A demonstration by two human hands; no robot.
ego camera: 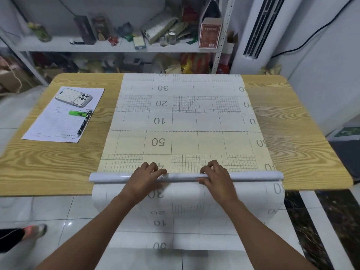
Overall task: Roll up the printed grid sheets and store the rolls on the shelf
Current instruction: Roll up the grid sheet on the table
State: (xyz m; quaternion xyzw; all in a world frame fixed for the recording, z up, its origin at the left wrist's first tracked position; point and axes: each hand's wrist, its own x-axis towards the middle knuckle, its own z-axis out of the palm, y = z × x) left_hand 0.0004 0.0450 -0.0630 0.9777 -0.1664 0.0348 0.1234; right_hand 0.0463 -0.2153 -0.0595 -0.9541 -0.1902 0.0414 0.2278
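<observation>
A long printed grid sheet (pixel 181 117) with numbers 10 to 50 lies flat across the middle of the wooden table (pixel 42 160). A rolled-up white tube (pixel 109 177) lies across the sheet near the table's front edge. My left hand (pixel 145 177) and my right hand (pixel 216 176) both rest on the roll with fingers curled over its top. Another length of gridded sheet (pixel 185 217) hangs down off the front edge below the roll. The white metal shelf (pixel 109 47) stands behind the table, crowded with items.
A printed paper (pixel 58 121) with a phone picture lies on the table's left, with a green highlighter (pixel 78 113) and a black pen (pixel 84 123) on it. A person's foot (pixel 33 231) is on the tiled floor at left. A tall air conditioner (pixel 259 30) stands at back right.
</observation>
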